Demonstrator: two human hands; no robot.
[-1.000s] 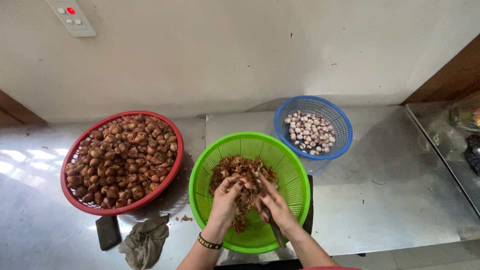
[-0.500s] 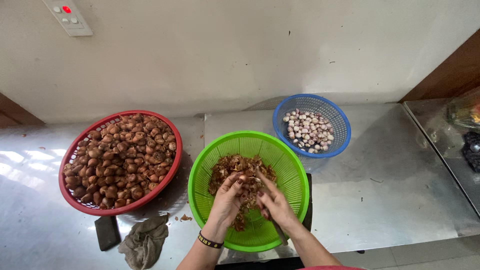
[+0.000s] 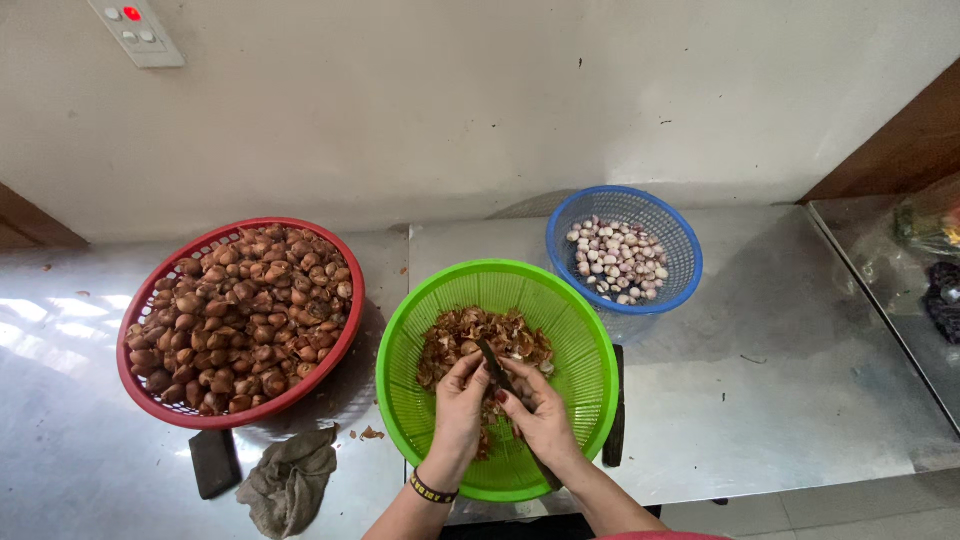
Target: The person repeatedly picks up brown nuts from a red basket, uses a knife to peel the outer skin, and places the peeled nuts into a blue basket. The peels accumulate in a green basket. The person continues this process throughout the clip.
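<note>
Steel counter point(image 3: 800, 400), hands over green basket point(image 3: 570, 330)

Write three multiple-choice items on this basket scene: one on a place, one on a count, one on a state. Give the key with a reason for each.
1. Where does the blue basket stand?
A. Behind and to the right of the green basket
B. Left of the red basket
C. Inside the green basket

2. How many baskets are on the metal table?
A. Two
B. Three
C. Five

3. What fills the red basket?
A. Peeled pale bulbs
B. Loose skins only
C. Brown unpeeled bulbs

Key:
1 A, it sits nearer the wall, on the right side.
2 B, one red, one green, one blue.
3 C, it is heaped with brown-skinned bulbs; the peeled pale ones lie in the blue basket, and the skins lie in the green one, under the left hand and right hand.
</note>
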